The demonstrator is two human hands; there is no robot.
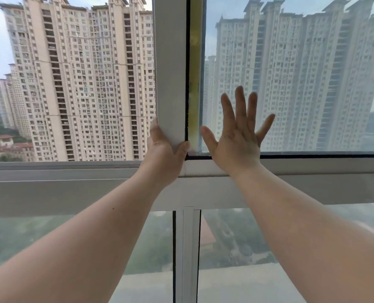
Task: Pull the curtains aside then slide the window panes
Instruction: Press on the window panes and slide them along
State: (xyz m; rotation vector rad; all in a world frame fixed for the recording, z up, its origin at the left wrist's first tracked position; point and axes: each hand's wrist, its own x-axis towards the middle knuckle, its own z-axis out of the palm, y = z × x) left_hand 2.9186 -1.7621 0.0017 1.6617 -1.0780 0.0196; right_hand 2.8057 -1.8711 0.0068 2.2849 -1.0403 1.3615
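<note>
A sliding window pane with a white upright frame (170,73) stands in the middle of the view. To its left the window is open to the air, and the towers outside look sharp. My left hand (165,152) grips the lower part of that upright, thumb on its right face. The tinted glass of the pane (302,73) spreads to the right. My right hand (239,136) lies flat against this glass near its lower left corner, fingers spread. No curtain is in view.
A grey sill and bottom track (61,184) run across below the pane. Under them are fixed lower panes split by a white mullion (187,254). High-rise blocks and trees lie outside.
</note>
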